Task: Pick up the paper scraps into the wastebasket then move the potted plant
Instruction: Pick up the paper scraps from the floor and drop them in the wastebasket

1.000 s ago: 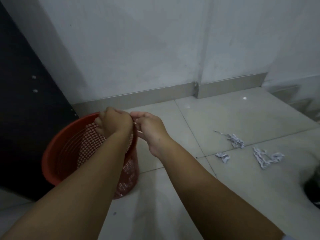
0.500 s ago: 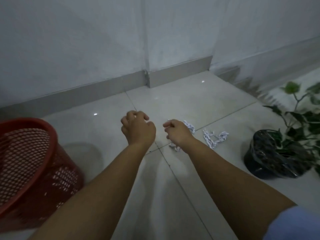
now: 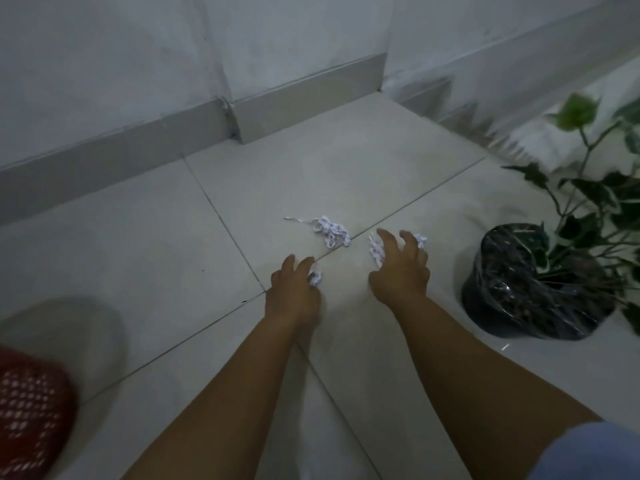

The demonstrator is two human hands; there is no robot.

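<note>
I see red mesh wastebasket (image 3: 31, 407) at far left edge. Left hand (image 3: 294, 292) palm down, fingers curled loosely over small paper scrap (image 3: 315, 277). Shredded scrap pile (image 3: 330, 230) lies between hands. Right hand (image 3: 400, 268) fingers splayed wide over scraps (image 3: 375, 249). Potted plant (image 3: 540, 282) at right.

Single head cam is looking forward and down at the tiled floor (image 3: 173, 244), close over both forearms; wall corner is sitting at upper centre of frame.
</note>
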